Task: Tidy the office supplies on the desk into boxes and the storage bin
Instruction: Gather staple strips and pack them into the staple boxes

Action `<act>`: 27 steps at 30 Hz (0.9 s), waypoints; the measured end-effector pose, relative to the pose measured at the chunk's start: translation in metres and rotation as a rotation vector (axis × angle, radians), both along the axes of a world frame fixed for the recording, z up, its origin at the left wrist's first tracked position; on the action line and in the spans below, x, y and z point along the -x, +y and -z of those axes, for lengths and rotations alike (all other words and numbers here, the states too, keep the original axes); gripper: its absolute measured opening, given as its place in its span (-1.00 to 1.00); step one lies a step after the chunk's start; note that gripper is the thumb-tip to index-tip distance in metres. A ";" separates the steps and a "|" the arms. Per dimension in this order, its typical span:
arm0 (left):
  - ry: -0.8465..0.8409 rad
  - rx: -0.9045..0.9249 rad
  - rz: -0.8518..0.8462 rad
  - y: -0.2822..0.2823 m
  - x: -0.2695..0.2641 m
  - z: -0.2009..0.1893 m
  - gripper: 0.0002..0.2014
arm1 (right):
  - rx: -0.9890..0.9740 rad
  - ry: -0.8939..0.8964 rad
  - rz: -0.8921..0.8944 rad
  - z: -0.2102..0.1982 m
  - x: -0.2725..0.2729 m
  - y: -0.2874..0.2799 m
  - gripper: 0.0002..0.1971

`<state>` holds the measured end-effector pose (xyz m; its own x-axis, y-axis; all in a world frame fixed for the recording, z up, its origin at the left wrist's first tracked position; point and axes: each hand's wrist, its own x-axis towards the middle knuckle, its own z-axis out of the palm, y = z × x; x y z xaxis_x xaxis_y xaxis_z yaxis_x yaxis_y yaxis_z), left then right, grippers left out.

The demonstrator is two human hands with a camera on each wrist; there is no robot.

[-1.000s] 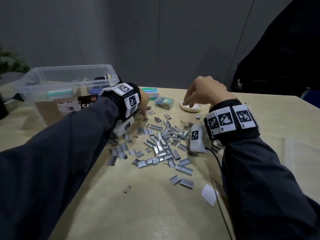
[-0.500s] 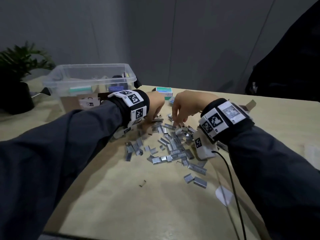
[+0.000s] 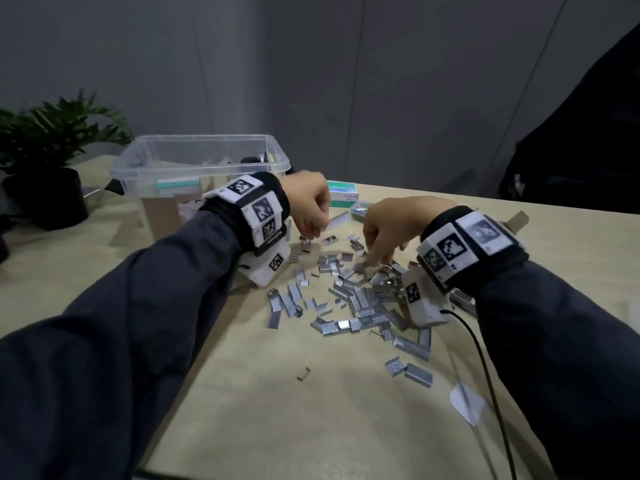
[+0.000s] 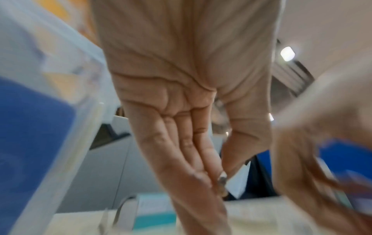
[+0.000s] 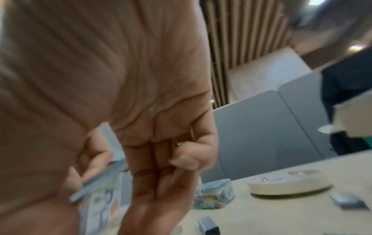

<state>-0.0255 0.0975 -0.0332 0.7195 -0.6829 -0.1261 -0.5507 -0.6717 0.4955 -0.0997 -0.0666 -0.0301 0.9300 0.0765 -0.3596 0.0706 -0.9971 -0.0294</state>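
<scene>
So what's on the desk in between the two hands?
In the head view, loose silver staple strips lie scattered on the beige desk between the left hand and the right hand.

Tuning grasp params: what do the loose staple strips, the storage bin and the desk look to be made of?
Staple strips: likely metal, silvery, glinting edges.
Storage bin: clear, glossy plastic; contents show through its walls.
Desk: pale wood-look top, matte, faint grain; whether it is solid wood or laminate cannot be told.

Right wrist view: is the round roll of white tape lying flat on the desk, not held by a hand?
Yes. The round roll of white tape lies flat on the pale wooden desk, apart from the right hand.
</scene>
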 end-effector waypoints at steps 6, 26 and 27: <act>0.141 0.405 -0.047 0.038 0.007 -0.026 -0.96 | -0.341 -0.057 0.047 -0.011 0.006 -0.020 -0.80; 0.000 0.751 -0.146 0.112 -0.002 -0.019 -0.96 | -0.131 -0.042 0.027 -0.005 -0.029 0.023 -0.76; 0.003 0.779 -0.142 0.111 -0.003 -0.018 -0.95 | -0.139 -0.048 0.000 -0.006 -0.035 0.030 -0.77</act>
<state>-0.0229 0.2083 -0.0152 0.8070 -0.4768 0.3484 -0.4833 -0.1943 0.8536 -0.0648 -0.0364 -0.0239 0.9457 0.1226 -0.3011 0.0753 -0.9836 -0.1639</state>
